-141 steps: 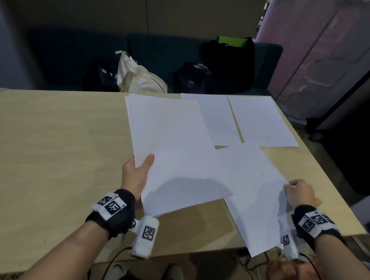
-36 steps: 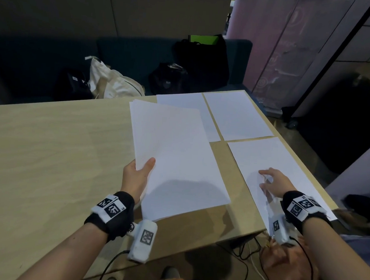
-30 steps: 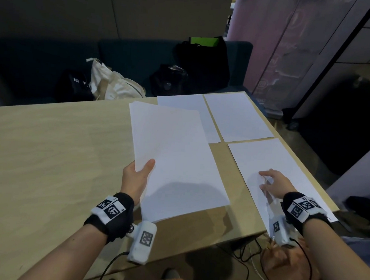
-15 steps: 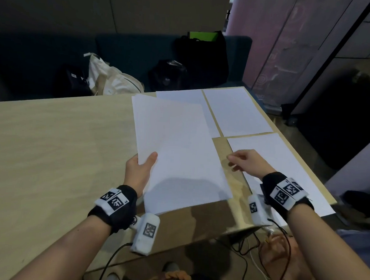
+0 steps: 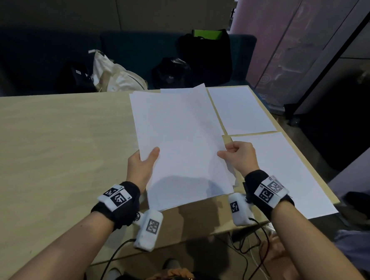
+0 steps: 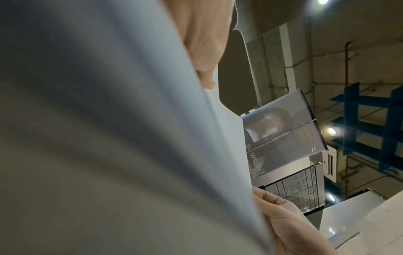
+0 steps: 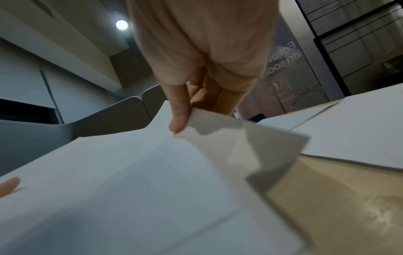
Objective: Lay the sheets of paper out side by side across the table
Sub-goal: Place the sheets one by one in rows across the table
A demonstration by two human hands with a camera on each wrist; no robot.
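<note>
left hand point(image 5: 142, 166) grips the paper stack point(image 5: 179, 144); right hand point(image 5: 240, 157) pinches its edge.

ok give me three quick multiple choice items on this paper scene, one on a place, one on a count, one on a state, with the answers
1. Where do the laid sheets lie on the table?
A. its left end
B. its right end
C. its middle

2. How many sheets lie flat there, at least partly in view?
A. one
B. three
C. six

3. What are the hands doing?
A. both rest flat
B. only one holds paper
C. both hold paper

Answers:
1 B, the far right sheet and near right sheet lie there.
2 B, a third sheet peeks out behind the stack.
3 C, the left hand grips the stack and the right hand pinches its top sheet.
</note>
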